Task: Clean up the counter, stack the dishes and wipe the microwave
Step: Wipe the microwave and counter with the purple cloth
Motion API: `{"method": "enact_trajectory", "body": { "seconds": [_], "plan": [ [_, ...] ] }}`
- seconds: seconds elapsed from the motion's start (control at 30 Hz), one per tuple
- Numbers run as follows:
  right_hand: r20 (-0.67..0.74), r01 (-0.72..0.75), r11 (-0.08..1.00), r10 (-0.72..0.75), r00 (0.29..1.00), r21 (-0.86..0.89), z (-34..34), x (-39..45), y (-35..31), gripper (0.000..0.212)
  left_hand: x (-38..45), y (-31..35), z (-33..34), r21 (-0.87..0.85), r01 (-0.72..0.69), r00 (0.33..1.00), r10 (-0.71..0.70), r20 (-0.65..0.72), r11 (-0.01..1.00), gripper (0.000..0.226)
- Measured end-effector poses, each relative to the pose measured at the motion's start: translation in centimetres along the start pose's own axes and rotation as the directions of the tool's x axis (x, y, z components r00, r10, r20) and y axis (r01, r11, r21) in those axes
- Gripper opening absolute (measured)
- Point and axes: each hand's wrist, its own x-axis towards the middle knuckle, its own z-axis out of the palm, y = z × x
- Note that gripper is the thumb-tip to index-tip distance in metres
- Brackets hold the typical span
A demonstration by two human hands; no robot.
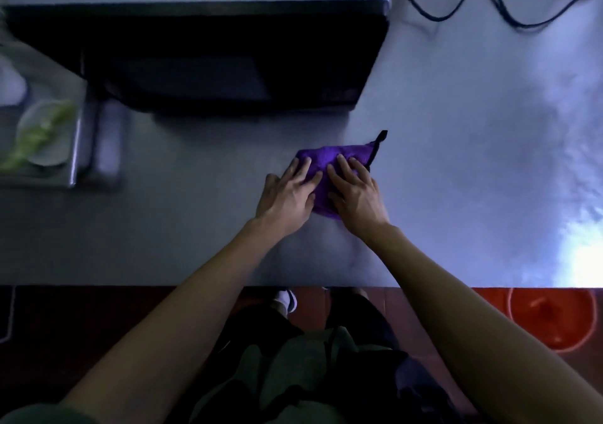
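A folded purple cloth with a black loop at its far right corner lies on the grey counter, just right of the microwave's front. My left hand lies flat on the cloth's left part, fingers spread and straight. My right hand presses on its right part, fingers also straight. The dark microwave with a silver top stands at the back, its door closed.
At the far left a metal tray carries a white plate with green scraps. Black cables lie at the back right. A red bucket stands on the floor below the counter's front edge.
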Motion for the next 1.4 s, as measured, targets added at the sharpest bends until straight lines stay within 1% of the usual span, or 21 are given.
{"method": "enact_trajectory", "body": {
  "seconds": [0.1, 0.2, 0.3, 0.4, 0.47, 0.53, 0.6, 0.67, 0.77, 0.9, 1.0, 1.1, 1.2, 1.27, 1.4],
  "plan": [
    [0.026, 0.054, 0.998, -0.053, 0.998, -0.013, 2.2, 0.6, -5.5, 0.057, -4.3, -4.7, 0.5, 0.001, 0.056, 0.998, -0.056, -0.032, 0.998, 0.052],
    [0.052, 0.142, 0.990, -0.141, 0.989, -0.025, 4.5, 1.6, -11.3, 0.058, -9.0, -9.7, 0.9, 0.007, 0.128, 0.989, -0.127, -0.077, 0.992, 0.052],
    [0.100, 0.233, 0.972, -0.229, 0.968, -0.027, 6.5, 2.6, -17.3, 0.058, -13.5, -14.2, 1.4, -0.001, 0.241, 0.967, -0.240, -0.079, 0.971, 0.052],
    [0.159, 0.299, 0.954, -0.290, 0.944, -0.038, 8.1, 2.8, -21.9, 0.061, -17.3, -17.4, 2.2, -0.051, 0.333, 0.937, -0.336, -0.094, 0.942, 0.051],
    [0.178, 0.318, 0.947, -0.305, 0.936, -0.049, 8.8, 2.2, -23.4, 0.067, -19.1, -18.4, 2.5, -0.069, 0.326, 0.931, -0.333, -0.152, 0.943, 0.049],
    [0.190, 0.325, 0.943, -0.307, 0.933, -0.075, 9.0, 1.4, -23.7, 0.072, -19.8, -18.9, 2.7, -0.076, 0.277, 0.936, -0.287, -0.206, 0.958, 0.045],
    [0.189, 0.327, 0.940, -0.305, 0.934, -0.098, 8.9, 0.7, -23.4, 0.075, -19.4, -19.0, 2.5, -0.094, 0.229, 0.944, -0.244, -0.221, 0.969, 0.040],
    [0.185, 0.313, 0.944, -0.290, 0.939, -0.104, 8.6, 0.1, -22.9, 0.076, -18.7, -19.0, 2.1, -0.129, 0.187, 0.957, -0.210, -0.200, 0.974, 0.043],
    [0.176, 0.285, 0.953, -0.265, 0.948, -0.102, 8.3, -1.0, -21.8, 0.076, -18.0, -18.3, 1.8, -0.142, 0.120, 0.967, -0.148, -0.207, 0.983, 0.051],
    [0.164, 0.267, 0.958, -0.248, 0.955, -0.105, 7.9, -3.5, -18.5, 0.078, -17.5, -15.2, 2.1, -0.072, 0.033, 0.979, -0.047, -0.198, 0.997, 0.067],
    [0.152, 0.237, 0.966, -0.221, 0.963, -0.100, 7.6, -6.0, -14.8, 0.083, -16.8, -11.8, 3.0, -0.007, -0.034, 0.986, 0.033, -0.162, 0.999, 0.071],
    [0.114, 0.196, 0.977, -0.186, 0.976, -0.081, 7.0, -9.1, -11.0, 0.086, -15.6, -8.0, 4.1, 0.021, -0.113, 0.982, 0.115, -0.148, 0.993, 0.069],
    [0.082, 0.133, 0.987, -0.126, 0.989, -0.090, 6.3, -12.1, -7.2, 0.088, -14.3, -2.9, 5.0, -0.002, -0.178, 0.974, 0.176, -0.146, 0.984, 0.064],
    [0.069, 0.078, 0.991, -0.071, 0.995, -0.111, 5.6, -14.0, -4.3, 0.087, -13.4, 1.1, 5.7, -0.032, -0.205, 0.965, 0.197, -0.171, 0.978, 0.060],
    [0.066, -0.035, 0.992, 0.043, 0.997, -0.120, 3.9, -17.9, 1.9, 0.079, -11.6, 9.2, 7.3, -0.049, -0.268, 0.946, 0.252, -0.205, 0.962, 0.050]
  ]
}}
